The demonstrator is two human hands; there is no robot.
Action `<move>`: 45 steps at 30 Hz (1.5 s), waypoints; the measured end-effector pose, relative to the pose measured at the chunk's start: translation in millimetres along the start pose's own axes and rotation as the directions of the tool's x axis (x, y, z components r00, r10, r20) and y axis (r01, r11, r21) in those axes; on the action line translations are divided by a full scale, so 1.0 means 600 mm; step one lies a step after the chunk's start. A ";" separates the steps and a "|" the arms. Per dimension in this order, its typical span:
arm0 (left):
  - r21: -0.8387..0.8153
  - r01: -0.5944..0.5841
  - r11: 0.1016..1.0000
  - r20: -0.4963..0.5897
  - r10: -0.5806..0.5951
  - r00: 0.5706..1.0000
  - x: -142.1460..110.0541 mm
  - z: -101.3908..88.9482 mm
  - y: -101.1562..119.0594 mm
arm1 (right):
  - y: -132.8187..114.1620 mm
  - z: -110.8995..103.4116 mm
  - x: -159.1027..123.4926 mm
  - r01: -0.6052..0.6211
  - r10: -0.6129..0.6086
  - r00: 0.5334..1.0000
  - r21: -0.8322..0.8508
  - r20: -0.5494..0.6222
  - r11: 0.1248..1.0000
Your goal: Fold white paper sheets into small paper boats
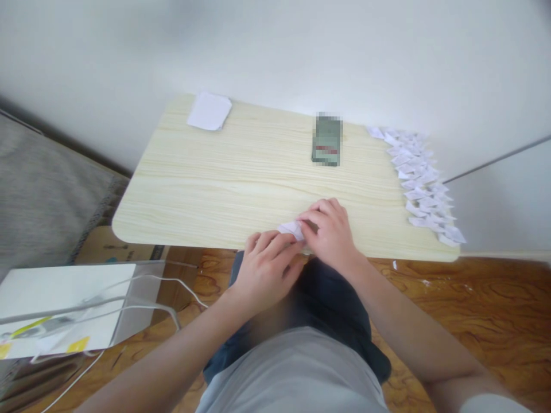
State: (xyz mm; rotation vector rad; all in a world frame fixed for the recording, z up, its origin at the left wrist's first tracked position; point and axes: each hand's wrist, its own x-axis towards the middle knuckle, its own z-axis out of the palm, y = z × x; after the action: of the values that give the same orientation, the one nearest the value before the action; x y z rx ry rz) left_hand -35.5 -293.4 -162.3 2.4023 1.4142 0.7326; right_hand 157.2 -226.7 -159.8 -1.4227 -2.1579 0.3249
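A small folded piece of white paper (pixel 289 229) lies at the near edge of the pale wooden table (pixel 241 178), between my two hands. My left hand (pixel 269 264) rests over its near left side, fingers bent and touching it. From the right, my right hand (pixel 329 232) pinches the paper's right end between thumb and fingers. Part of the paper is hidden under the fingers. Along the table's right end lie many small folded white paper pieces (pixel 424 183) in rows. A stack of white paper sheets (pixel 209 111) sits at the far left corner.
A blurred-out dark green rectangular object (pixel 327 140) lies toward the back of the table. A white wall (pixel 275 51) rises behind it. At lower left stand a white box (pixel 64 310) with cables across it and a cardboard box (pixel 172 275). Paper scraps dot the wooden floor (pixel 495 310).
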 end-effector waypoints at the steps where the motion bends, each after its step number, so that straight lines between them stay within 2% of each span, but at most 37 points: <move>1: -0.009 0.000 1.000 0.004 0.000 1.000 -0.001 0.000 0.004 | 0.000 0.002 0.001 0.000 0.000 1.000 0.001 0.001 1.000; 6: -0.014 0.068 0.998 -0.090 -0.069 0.994 0.012 -0.015 -0.014 | 0.008 0.010 -0.006 0.015 -0.014 1.000 0.026 -0.026 1.000; 11: -0.008 0.035 0.999 0.012 -0.035 0.999 0.027 -0.025 -0.035 | 0.006 0.010 -0.013 0.036 -0.034 0.998 0.040 -0.046 0.999; 15: 0.010 0.025 1.000 0.020 -0.025 0.999 0.022 -0.021 -0.030 | -0.006 0.001 -0.035 0.054 -0.052 0.998 0.092 -0.029 0.994; 25: -0.002 0.013 1.000 -0.007 -0.013 1.000 0.003 -0.010 -0.020 | -0.024 -0.021 -0.098 -0.013 0.010 1.000 0.092 0.029 0.996; 36: -0.018 0.022 1.000 0.008 -0.022 1.000 -0.001 -0.014 -0.018 | -0.019 -0.026 -0.099 -0.001 -0.005 0.997 0.089 0.075 0.996; 45: -0.042 0.079 0.996 0.015 -0.079 0.997 0.005 -0.016 -0.010 | -0.022 -0.029 -0.096 -0.017 0.008 0.995 0.089 0.099 0.996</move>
State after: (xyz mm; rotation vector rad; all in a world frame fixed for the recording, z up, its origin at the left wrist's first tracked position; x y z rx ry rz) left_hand -43.9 -288.1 -156.3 2.3010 1.4642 0.7189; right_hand 174.2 -286.2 -156.2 -1.3974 -2.1837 0.5004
